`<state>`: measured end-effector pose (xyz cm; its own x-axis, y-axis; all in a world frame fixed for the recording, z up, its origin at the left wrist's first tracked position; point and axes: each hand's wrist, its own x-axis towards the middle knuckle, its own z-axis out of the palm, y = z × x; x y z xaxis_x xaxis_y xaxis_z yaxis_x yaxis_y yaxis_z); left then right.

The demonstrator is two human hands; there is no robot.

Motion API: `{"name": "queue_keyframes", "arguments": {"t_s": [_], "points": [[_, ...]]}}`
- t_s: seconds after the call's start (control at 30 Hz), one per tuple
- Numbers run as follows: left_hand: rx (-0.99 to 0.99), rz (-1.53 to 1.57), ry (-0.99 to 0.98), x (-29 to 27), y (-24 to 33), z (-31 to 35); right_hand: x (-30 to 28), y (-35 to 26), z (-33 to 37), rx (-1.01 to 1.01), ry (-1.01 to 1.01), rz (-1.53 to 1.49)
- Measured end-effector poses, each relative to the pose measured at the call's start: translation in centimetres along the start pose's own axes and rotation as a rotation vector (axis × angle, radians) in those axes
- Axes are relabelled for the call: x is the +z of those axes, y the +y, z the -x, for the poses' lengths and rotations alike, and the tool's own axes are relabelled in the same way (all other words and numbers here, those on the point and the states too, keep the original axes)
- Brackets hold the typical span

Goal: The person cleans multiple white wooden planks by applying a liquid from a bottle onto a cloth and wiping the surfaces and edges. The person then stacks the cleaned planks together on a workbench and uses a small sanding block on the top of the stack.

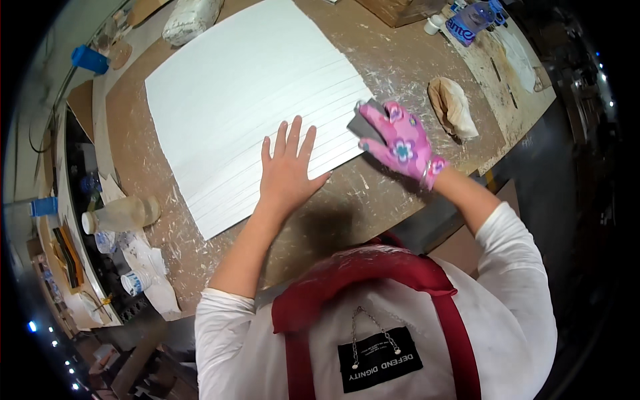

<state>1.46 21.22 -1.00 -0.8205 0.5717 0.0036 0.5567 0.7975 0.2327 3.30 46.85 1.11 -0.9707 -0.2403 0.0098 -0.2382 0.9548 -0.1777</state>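
Observation:
A large white panel point(227, 87) lies flat on the brown work table, with thin parallel grooves running across its nearer part. My left hand point(288, 167), bare, rests flat on the panel near its front edge with the fingers spread. On my right hand point(400, 143) is a pink glove with a flower pattern. It grips a grey sanding block point(367, 123) at the panel's right corner. The block's underside is hidden, so I cannot tell how much of it touches the panel.
A crumpled tan-and-white cloth point(453, 108) lies right of my gloved hand. Farther back stand a purple-labelled bottle point(470, 25) and a cardboard box point(400, 8). At left are a cloudy plastic bottle point(123, 215), a small white tub point(135, 283) and a blue cup point(90, 60). White dust marks the table point(177, 253).

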Motion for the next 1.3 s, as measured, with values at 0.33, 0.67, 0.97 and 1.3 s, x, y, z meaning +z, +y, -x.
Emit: {"name": "queue_keyframes", "arguments": {"t_s": [0.33,0.67,0.97,1.3], "points": [[0.030,0.043,0.056,0.3,-0.5,0.3,-0.2,-1.0,1.0,0.012,0.033,0.018],[0.036,0.019,0.058,0.2,-0.8,0.3,-0.7,-1.0,-3.5,0.122,-0.087,-0.066],[0.072,0.062,0.028,-0.2,0.3,-0.6,1.2,3.9,-11.2,0.193,0.229,-0.114],[0.026,0.063,-0.021,-0.3,1.0,-1.0,1.0,4.5,-12.3,0.189,0.188,-0.043]]}}
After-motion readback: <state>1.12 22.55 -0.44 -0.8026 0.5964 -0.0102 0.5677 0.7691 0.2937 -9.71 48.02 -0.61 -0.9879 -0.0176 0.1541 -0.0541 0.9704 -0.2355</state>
